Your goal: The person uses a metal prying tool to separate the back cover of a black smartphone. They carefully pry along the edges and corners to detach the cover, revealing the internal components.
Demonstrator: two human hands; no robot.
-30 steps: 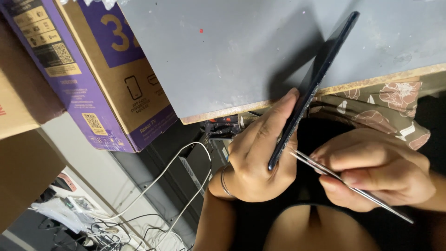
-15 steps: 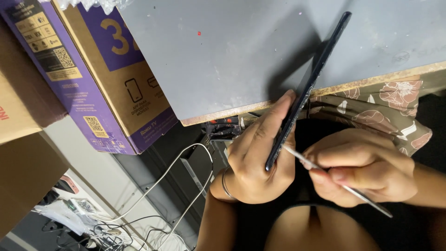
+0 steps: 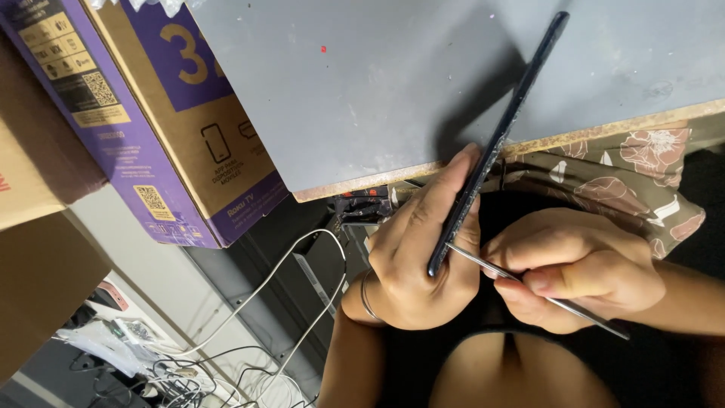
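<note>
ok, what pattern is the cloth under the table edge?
Olive-brown cloth with pale floral print, seen in the head view.

Your left hand (image 3: 419, 257) and right hand (image 3: 578, 268) are both bare: no gloves, no rings visible. A thin metal bangle (image 3: 365, 296) circles your left wrist. Forearms bare, no sleeves in view. You wear a black top (image 3: 423, 363) with a low, curved neckline. A brown floral-print cloth (image 3: 627, 177) lies across your lap.
</note>
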